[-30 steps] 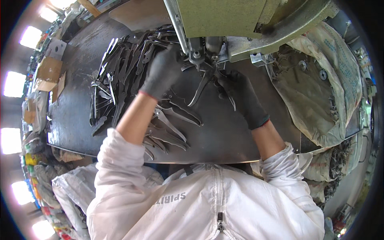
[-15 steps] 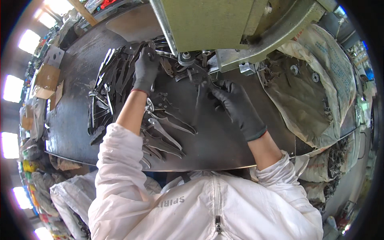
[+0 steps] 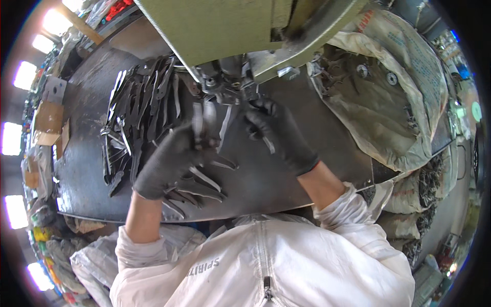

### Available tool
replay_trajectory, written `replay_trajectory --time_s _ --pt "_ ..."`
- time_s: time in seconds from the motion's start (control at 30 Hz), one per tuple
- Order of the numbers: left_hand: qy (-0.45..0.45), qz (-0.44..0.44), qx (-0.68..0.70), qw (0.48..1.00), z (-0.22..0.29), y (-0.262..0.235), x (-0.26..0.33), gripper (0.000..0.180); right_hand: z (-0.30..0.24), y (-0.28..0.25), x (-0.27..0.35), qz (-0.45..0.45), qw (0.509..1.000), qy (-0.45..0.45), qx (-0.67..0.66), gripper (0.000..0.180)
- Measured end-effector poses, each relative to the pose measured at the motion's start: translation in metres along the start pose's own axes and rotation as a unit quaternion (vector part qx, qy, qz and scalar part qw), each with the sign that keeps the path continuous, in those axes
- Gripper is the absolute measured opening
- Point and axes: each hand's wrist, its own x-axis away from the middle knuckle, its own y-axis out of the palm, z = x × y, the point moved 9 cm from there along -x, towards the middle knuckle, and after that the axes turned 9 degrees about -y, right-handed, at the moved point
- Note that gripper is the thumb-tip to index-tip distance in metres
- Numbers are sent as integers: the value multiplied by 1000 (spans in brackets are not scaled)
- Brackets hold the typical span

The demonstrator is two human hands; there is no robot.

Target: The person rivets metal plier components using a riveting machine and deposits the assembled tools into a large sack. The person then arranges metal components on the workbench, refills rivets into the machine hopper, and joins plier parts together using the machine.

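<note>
My left hand point(image 3: 166, 161), in a dark glove and smeared by motion, is closed on a flat metal tool part point(image 3: 204, 120) whose blurred end points toward the machine. My right hand point(image 3: 281, 130), also gloved, has its fingers curled at the machine's head point(image 3: 225, 87). A short metal strip point(image 3: 269, 145) shows below those fingers; whether they grip it I cannot make out. Between the hands, a thin curved metal handle point(image 3: 225, 125) juts toward me from under the head. Several dark, curved handle pieces point(image 3: 153, 97) lie heaped left of it, and more handle pieces point(image 3: 204, 179) lie beside my left hand.
The green machine body point(image 3: 220, 30) overhangs the far side of the dark metal table point(image 3: 327, 189). An open woven sack point(image 3: 388, 138) with metal parts inside rests at the right. Cardboard boxes point(image 3: 48, 123) stand past the left edge.
My left hand has come back from the far heap toward me, bringing a metal part. My right hand stays close to the machine's head. The whole view has shifted slightly.
</note>
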Motion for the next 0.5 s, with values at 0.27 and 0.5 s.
replay_trajectory --time_s 0.27,0.5 --pt "38 127 122 984 -40 20 -41 48 -133 -112 -17 80 663 -332 666 41" --pt "-61 111 106 986 -38 0 -44 53 -108 -166 -15 -41 590 -264 762 41"
